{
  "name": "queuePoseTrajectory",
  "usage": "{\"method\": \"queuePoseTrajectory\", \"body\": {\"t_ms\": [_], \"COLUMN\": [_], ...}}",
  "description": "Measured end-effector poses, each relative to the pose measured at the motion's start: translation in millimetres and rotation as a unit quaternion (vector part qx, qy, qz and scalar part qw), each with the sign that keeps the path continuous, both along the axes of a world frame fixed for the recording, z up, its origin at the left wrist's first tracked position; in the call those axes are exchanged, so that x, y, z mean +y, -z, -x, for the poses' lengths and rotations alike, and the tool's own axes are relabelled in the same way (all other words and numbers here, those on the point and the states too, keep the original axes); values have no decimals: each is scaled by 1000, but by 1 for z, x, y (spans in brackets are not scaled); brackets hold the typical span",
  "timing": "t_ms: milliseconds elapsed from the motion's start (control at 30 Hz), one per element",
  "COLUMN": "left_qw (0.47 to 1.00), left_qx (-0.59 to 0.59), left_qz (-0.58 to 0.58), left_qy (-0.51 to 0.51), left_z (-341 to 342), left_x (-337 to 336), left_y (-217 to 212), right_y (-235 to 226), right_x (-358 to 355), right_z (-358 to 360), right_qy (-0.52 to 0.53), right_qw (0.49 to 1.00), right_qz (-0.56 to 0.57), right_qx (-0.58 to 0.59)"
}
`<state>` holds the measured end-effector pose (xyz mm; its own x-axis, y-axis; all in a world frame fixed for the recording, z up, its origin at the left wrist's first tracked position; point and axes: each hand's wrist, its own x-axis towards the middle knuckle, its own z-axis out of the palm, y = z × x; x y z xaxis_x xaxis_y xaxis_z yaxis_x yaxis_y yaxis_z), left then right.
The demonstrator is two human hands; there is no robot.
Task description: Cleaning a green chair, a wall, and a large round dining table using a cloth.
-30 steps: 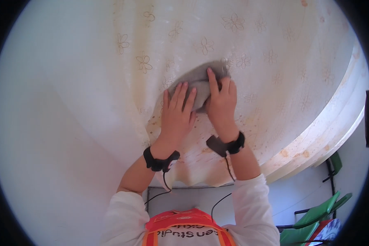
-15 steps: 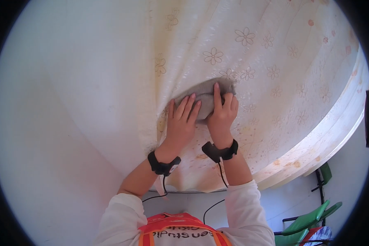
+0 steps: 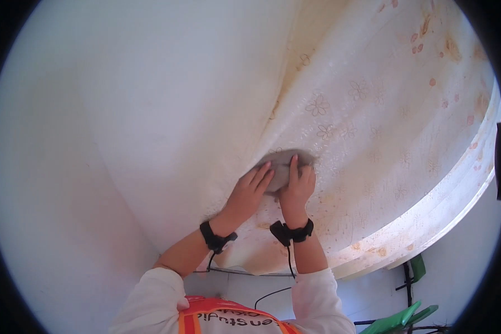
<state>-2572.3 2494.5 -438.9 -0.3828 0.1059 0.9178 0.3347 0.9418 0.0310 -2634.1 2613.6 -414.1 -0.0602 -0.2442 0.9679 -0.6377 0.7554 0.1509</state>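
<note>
A grey cloth (image 3: 280, 177), bunched into a flat oval pad, lies against a pale, shiny cover with a flower pattern (image 3: 367, 139). My left hand (image 3: 247, 195) rests on the cloth's left side, fingers stretched out flat. On the right side, my right hand (image 3: 298, 192) presses the cloth with a straight index finger while its other fingers curl at the cloth's edge. Small glints, like wet drops, speckle the cover around the cloth. Both wrists carry black bands with cables.
A smooth white surface (image 3: 167, 100) fills the left. Brownish stains mark the cover, whose curved edge (image 3: 417, 228) hangs over at the right. Green chairs (image 3: 398, 320) with dark frames stand at the lower right. A cable (image 3: 270, 295) runs near my waist.
The cloth and both hands have come nearer to me and a little left across the cover. The whole view has shifted, and the flowers sit lower and further right in it.
</note>
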Motion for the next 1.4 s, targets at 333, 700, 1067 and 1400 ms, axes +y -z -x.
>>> {"method": "queuePoseTrajectory", "body": {"t_ms": [333, 700, 1067, 1400], "left_qw": [995, 993, 979, 930], "left_qx": [57, 34, -184, -209], "left_qz": [-75, -72, -75, -266], "left_qy": [13, 92, 36, 147], "left_z": [5, 1, -34, -37], "left_x": [-1, -17, -46, -62], "left_y": [-52, -86, 127, 63], "right_y": [-80, -101, 150, 70], "right_x": [-19, -16, -27, -41], "right_z": [-6, -5, -36, -52], "right_qy": [4, -15, -20, -161], "right_qw": [998, 999, 972, 974], "right_qz": [14, -7, -70, 62], "right_qx": [54, 28, -223, -145]}}
